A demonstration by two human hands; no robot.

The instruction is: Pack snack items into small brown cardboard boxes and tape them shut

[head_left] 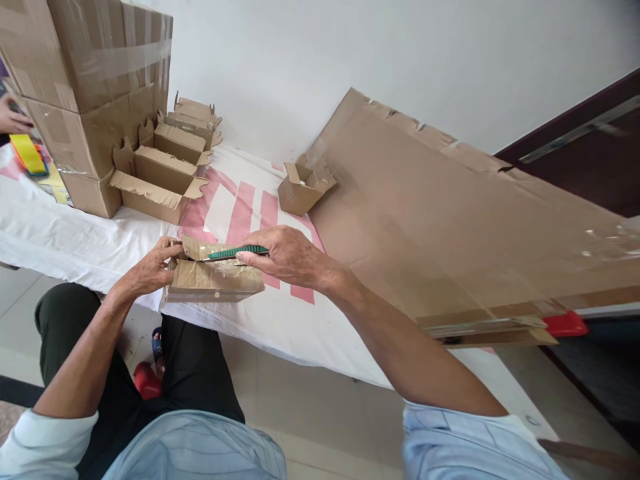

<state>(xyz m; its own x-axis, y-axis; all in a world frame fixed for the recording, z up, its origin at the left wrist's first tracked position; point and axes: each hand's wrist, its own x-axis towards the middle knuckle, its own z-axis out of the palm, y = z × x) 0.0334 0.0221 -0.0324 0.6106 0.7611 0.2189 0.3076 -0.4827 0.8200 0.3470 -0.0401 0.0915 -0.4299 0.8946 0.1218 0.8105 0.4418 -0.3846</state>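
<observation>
A small cardboard box [215, 283] with clear tape on its top lies at the table's front edge. My left hand [153, 267] grips the box's left end, fingers bent around its edge. In my right hand [285, 257] is a green box cutter [230, 253], held over the top of the box and pointing left. A flap [197, 248] on the far side of the box stands partly raised. The cutter's blade is too small to make out, and I cannot tell whether it touches the tape.
Several opened small boxes [153, 183] stand in a row at the back left, beside a tall stack of taped cartons [107, 120]. Another small open box [303, 190] sits mid-table by a large carton [425, 213]. At the far left, another person's hand [14, 117] is near a yellow tape roll [29, 155].
</observation>
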